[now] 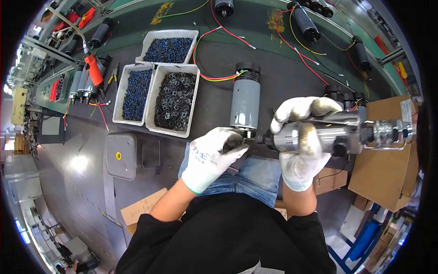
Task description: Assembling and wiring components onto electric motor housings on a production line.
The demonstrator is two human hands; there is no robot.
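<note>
Your right hand (303, 141) has its grip closed round the silver tool (337, 137), right of centre in the frame, with the nose pointing left at the shaft (249, 134). The grey motor (245, 105) lies at the centre of the frame on the bench (214, 102), shaft end toward you. Your left hand (212, 157) has a narrow grip at that shaft; I cannot tell whether it pinches a small part.

The main risk seems to be your left fingertips: the nose sits just beside them, so a slip or an early start could nip the glove. The motor is round, and no stop shows beside it; a sideways push from the tool could roll it left and drag its wires (211, 79) against the bins (169, 132). Anything you drop at the shaft would likely fall past the near edge onto your jeans (261, 171).

That edge runs close under the shaft, so there is little bench on your side. More room lies left of the motor, up to the bins, and some to its upper right. On the right you are tighter: the other motors (362, 112) stand just beyond your right hand, and the tool's tail reaches in front of the box (381, 173), so swinging it wide could knock either
</note>
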